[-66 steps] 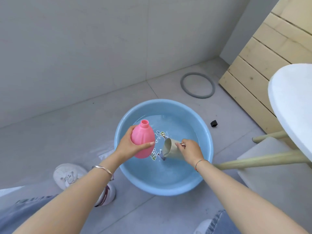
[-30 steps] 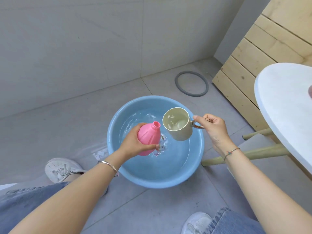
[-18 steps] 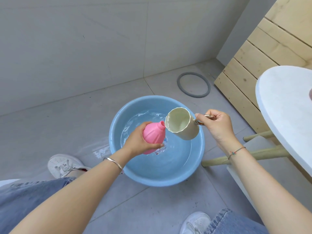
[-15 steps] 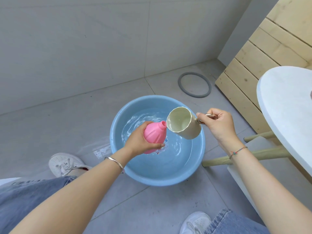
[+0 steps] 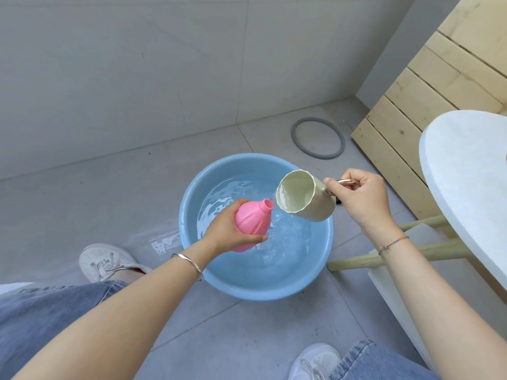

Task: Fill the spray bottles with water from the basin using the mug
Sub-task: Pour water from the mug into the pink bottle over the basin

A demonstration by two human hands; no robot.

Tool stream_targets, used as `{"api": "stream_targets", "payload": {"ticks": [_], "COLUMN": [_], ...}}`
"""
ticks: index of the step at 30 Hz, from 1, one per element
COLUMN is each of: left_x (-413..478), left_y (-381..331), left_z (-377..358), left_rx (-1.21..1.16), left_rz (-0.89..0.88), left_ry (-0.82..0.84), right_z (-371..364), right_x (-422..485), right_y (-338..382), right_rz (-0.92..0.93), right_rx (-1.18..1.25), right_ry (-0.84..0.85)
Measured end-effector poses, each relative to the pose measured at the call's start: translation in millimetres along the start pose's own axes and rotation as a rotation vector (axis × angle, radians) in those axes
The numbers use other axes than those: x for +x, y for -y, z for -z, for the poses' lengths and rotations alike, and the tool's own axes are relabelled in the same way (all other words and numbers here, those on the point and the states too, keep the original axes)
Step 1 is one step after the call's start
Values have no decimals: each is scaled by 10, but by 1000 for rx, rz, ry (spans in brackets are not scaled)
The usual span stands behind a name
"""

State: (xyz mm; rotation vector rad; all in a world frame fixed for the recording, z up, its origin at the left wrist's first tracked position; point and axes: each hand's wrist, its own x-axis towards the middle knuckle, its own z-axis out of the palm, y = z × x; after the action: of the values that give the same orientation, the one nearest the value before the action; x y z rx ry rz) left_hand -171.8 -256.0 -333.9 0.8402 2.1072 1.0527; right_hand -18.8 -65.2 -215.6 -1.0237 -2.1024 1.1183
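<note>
My left hand (image 5: 225,233) grips a pink spray bottle (image 5: 252,222) with no cap, tilted with its open neck pointing up and right, held over the blue basin (image 5: 189,215) of rippling water. My right hand (image 5: 359,200) holds the cream mug (image 5: 304,198) by its metal handle, tipped steeply toward the bottle. The mug's rim sits right beside the bottle's neck, and a thin trickle of water runs between them.
The basin stands on a grey tiled floor, with a wet patch (image 5: 164,242) to its left. A grey rubber ring (image 5: 317,138) lies behind it. A white round table (image 5: 466,187) with wooden legs and a wooden slatted panel (image 5: 428,100) stand at right. My shoes and jeans are in the foreground.
The mug came up out of the basin water, moved to the bottle's neck and tipped further over. The bottle tilted toward the mug.
</note>
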Motion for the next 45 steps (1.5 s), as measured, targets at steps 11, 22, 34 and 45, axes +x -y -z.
{"api": "stream_targets", "payload": {"ticks": [11,22,34,45], "left_x": [20,2,11,5], "left_y": [46,44,-7,-30], "left_z": [-46,-72,-126,-123], "left_rx": [10,2,-8,-34], "left_rz": [19,33,30,30], "left_ry": [9,7,4,-25], "right_z": [29,16,-40,-85], "right_x": [16,18,21,-8], "right_y": [91,148,171,271], "right_rz": [106,187,295,461], "right_rx": [-125,-179,-241,-315], "right_ry": [-25,-4,-27,-32]}}
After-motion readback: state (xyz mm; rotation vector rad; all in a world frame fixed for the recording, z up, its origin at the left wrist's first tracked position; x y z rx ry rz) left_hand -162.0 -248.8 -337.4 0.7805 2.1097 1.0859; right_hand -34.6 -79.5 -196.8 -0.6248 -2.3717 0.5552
